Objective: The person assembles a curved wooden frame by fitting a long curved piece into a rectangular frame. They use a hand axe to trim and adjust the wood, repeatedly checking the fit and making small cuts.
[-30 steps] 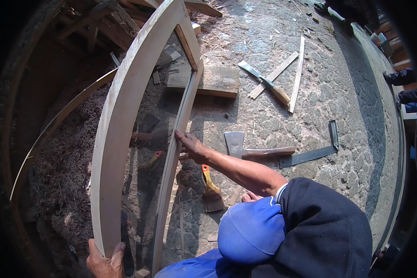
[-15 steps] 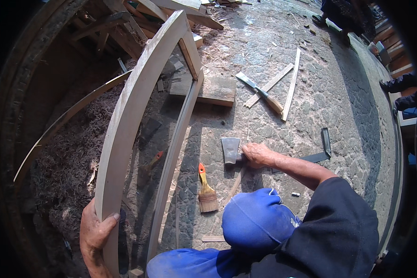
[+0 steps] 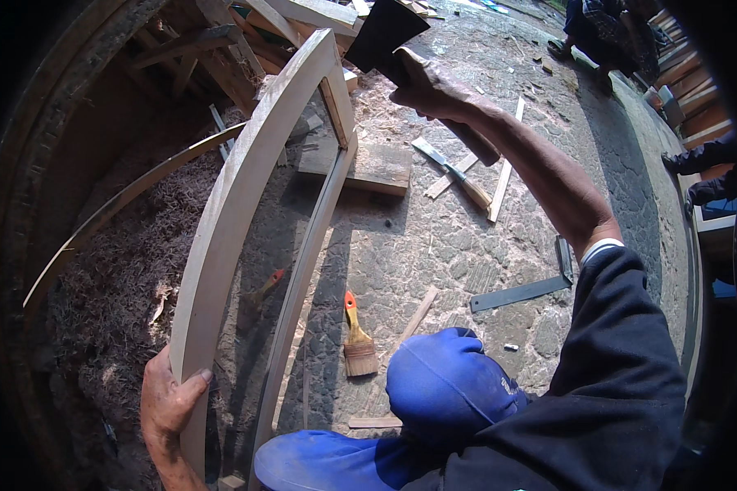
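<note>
My left hand [image 3: 172, 397] is closed around the lower end of a curved, pale wooden frame [image 3: 221, 213], thumb on its outer face. The frame stands tilted, its pointed end away from me, and a glass-like pane [image 3: 258, 286] inside it mirrors a paintbrush. In my right hand [image 3: 440, 92] is a hatchet [image 3: 387, 37], gripped close below its broad dark head. The hatchet is raised near the frame's far tip, apart from it, with its handle pointing back toward me.
A wooden block [image 3: 381, 170] lies beside the frame's far part. On the rough ground are a paintbrush [image 3: 359, 344], a wide chisel [image 3: 458, 176], thin wood strips and a metal square [image 3: 520, 293]. Shavings [image 3: 147, 245] heap at left. Another person [image 3: 602, 37] is at far right.
My right hand has lifted the hatchet from the ground beside the paintbrush, up and away toward the frame's far end. My left hand keeps its hold on the frame.
</note>
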### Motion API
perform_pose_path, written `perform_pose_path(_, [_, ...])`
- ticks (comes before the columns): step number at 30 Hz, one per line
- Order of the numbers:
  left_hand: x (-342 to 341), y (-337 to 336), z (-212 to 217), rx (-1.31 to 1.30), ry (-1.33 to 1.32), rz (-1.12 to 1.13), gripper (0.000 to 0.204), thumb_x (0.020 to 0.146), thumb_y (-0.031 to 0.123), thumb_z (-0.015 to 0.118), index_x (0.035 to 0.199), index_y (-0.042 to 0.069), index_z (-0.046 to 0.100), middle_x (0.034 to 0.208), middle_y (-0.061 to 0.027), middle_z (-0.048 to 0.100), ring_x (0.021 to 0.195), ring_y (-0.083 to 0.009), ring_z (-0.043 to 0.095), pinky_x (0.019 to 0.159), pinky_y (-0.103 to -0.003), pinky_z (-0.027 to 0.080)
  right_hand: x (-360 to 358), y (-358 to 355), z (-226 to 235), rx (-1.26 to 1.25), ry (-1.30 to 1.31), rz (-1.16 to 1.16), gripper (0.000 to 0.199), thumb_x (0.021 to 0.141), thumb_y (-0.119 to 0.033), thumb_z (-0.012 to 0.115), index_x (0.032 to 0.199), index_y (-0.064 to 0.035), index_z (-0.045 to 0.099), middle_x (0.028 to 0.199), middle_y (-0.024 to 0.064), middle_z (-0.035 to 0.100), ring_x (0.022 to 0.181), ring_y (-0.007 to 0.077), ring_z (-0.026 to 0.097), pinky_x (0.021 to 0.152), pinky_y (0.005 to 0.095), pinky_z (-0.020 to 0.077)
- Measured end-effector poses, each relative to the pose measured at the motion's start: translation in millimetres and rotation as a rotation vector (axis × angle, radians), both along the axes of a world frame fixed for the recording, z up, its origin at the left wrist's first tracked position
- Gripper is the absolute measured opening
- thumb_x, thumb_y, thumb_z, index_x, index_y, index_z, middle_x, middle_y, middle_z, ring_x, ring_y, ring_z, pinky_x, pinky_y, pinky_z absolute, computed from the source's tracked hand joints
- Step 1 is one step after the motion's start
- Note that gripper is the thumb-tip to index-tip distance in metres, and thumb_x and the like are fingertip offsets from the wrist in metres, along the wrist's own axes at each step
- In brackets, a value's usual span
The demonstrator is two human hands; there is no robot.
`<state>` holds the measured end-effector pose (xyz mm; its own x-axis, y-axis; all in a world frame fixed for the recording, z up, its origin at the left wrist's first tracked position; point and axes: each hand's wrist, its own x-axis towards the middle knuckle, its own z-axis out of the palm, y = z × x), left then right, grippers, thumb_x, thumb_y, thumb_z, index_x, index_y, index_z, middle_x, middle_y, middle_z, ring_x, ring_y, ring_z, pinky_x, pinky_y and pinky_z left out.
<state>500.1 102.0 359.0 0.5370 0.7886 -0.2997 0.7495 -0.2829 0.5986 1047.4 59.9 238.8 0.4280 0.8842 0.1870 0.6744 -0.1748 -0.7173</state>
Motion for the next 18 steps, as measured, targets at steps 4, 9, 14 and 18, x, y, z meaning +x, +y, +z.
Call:
perform_pose_path(4, [-1, 0, 1, -0.015, -0.001, 0.01, 0.045, 0.073, 0.022, 0.071, 0.108, -0.006, 0.067, 0.084, -0.0118, 0.07, 0.075, -0.0199, 0.066, 0.072, -0.036, 0.053, 29, 70, 61, -0.039, -0.452, 0.068, 0.066, 0.087, -0.01, 0.064, 0.149, -0.0067, 0.041, 0.102, 0.0188, 0.068, 0.076, 0.0235, 0.07, 0.059, 0.0369, 0.0567])
perform_pose_path(9, [0, 1, -3, -0.015, 0.002, 0.024, 0.045, 0.074, 0.021, 0.071, 0.108, -0.007, 0.066, 0.084, -0.0118, 0.07, 0.076, -0.0203, 0.067, 0.072, -0.036, 0.053, 40, 105, 66, -0.118, -0.584, 0.121, 0.066, 0.086, -0.01, 0.064, 0.148, -0.0064, 0.042, 0.104, 0.0192, 0.068, 0.078, 0.0243, 0.069, 0.061, 0.0373, 0.0564])
perform_pose_path(14, [-1, -1, -1, -0.013, -0.017, 0.004, 0.044, 0.074, 0.02, 0.071, 0.109, -0.007, 0.066, 0.086, -0.0117, 0.07, 0.078, -0.0202, 0.066, 0.074, -0.037, 0.053, 41, 113, 62, -0.123, -0.614, 0.128, 0.065, 0.086, -0.01, 0.064, 0.148, -0.006, 0.043, 0.105, 0.0196, 0.067, 0.08, 0.025, 0.069, 0.063, 0.0378, 0.056])
perform_pose_path(18, [-1, -1, 2, -0.038, 0.014, 0.022, 0.043, 0.074, 0.02, 0.07, 0.109, -0.006, 0.066, 0.088, -0.0118, 0.07, 0.08, -0.0196, 0.065, 0.076, -0.036, 0.052, 45, 114, 61, -0.12, -0.62, 0.128, 0.065, 0.086, -0.01, 0.064, 0.147, -0.0057, 0.043, 0.106, 0.0199, 0.067, 0.082, 0.0256, 0.069, 0.065, 0.0381, 0.0558])
